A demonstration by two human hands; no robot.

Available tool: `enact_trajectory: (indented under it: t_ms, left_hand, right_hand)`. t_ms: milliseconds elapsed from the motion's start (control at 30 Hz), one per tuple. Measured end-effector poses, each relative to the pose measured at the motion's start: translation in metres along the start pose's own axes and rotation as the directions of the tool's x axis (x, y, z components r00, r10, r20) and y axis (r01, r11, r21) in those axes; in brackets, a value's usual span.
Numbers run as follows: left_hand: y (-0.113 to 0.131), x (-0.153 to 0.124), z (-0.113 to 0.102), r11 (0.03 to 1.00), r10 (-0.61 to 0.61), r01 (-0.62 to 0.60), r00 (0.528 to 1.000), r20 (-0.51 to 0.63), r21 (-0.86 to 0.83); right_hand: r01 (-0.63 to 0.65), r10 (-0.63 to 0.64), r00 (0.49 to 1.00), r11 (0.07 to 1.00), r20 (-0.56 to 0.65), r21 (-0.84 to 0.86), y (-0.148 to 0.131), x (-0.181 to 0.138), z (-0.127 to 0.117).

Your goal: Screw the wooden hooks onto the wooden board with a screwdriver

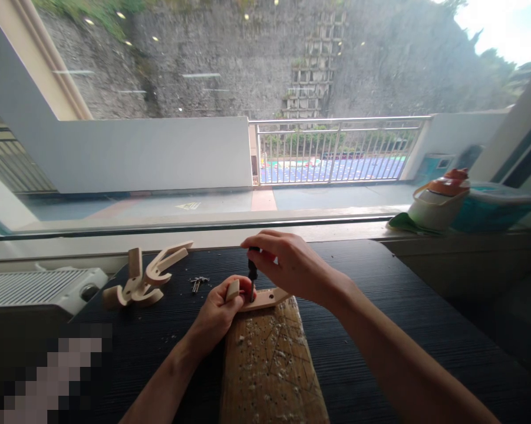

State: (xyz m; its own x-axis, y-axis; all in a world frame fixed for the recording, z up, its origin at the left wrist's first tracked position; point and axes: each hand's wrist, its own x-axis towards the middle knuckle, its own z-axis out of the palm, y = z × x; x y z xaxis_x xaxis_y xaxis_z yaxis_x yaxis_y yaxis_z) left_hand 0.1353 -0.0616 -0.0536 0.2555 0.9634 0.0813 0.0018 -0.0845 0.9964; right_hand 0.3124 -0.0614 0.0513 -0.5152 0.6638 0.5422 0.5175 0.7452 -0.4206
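My right hand [294, 262] is closed around the black handle of a screwdriver [252, 272], which stands nearly upright. Its shaft points down at a pale wooden hook [263, 301]; the tip is hard to make out between my fingers. That hook lies across the far end of a worn wooden block [269, 365], and a dark hole shows in it. With fingers wrapped round the hook's left end, my left hand [216, 311] grips it beside the screwdriver's shaft. The block's top is marked with many small holes and splinters.
Several loose wooden hooks [135, 285] lie on the black table [353, 330] to the left. Between them and my left hand is a small heap of screws [198, 283]. A white radiator [44, 288] stands far left. On the windowsill at right sit a bottle [439, 203] and a teal container [490, 209].
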Motion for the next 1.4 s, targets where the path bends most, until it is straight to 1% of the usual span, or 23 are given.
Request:
enact_trajectory:
  t_ms: [200,300,467,633,900,1133,1300,1400]
  left_hand:
    - [0.0007,0.0009,0.0002,1.000,0.013,-0.013,1.000,0.015,0.013]
    - [0.0007,0.0012,0.0001,1.000,0.015,-0.016,1.000,0.021,0.019]
    - [-0.0027,0.0011,-0.0010,1.000,0.016,-0.016,1.000,0.016,0.001]
    - [-0.0043,0.0009,-0.0014,1.000,0.012,-0.012,1.000,0.017,0.000]
    - [0.0001,0.0008,0.0008,1.000,-0.004,0.004,1.000,0.002,-0.010]
    - [0.0030,-0.0005,0.0008,1.000,-0.005,0.005,1.000,0.003,0.021]
    - [0.0020,-0.0001,0.0006,1.000,-0.013,0.013,1.000,-0.012,0.017]
    - [0.0006,0.0005,0.0001,1.000,-0.016,0.016,1.000,-0.018,0.011]
  right_hand:
    - [-0.034,0.033,0.999,0.999,-0.035,-0.022,0.0044,0.0014,0.0039]
    - [-0.043,0.042,0.999,0.999,-0.024,-0.025,0.0045,0.0007,0.0013]
    - [-0.019,0.019,1.000,1.000,0.005,0.015,0.0012,-0.0010,-0.0037]
    - [0.001,-0.002,1.000,0.999,0.013,0.042,0.0008,-0.0006,0.0008]
    - [-0.043,0.043,0.999,0.999,0.001,-0.001,-0.0001,0.0000,0.0026]
    - [-0.110,0.109,0.994,0.992,-0.007,-0.066,0.0003,-0.0006,0.0029]
    - [-0.053,0.053,0.999,0.999,0.006,-0.011,-0.0008,-0.0010,-0.0012]
    - [-0.051,0.051,0.999,0.998,0.016,0.024,-0.0017,-0.0004,-0.0028]
